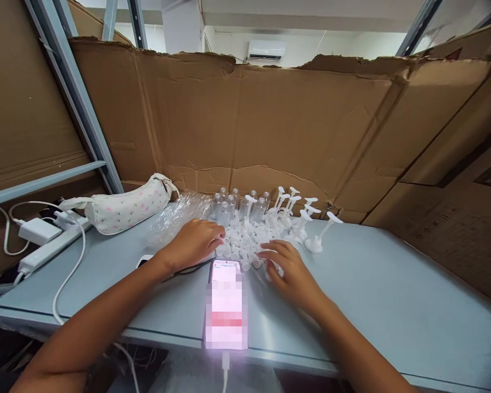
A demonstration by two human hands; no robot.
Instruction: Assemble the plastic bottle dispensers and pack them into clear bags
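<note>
White pieces [241,240] lay heaped on the counter [376,295] beyond a phone [226,300], left hand [197,241] was at their left, its grip could not be told, right hand [287,268] was at their right, grip apart

On the worktop [393,289], loose pieces [242,240] lie between left grip [196,239] and right grip [289,270], bottles [216,206] and pump heads [303,222] behind them; a phone [226,305] sits before them, nearer the worktop's edge; left of left grip, a pouch [125,210] and power strip [53,248]
</note>
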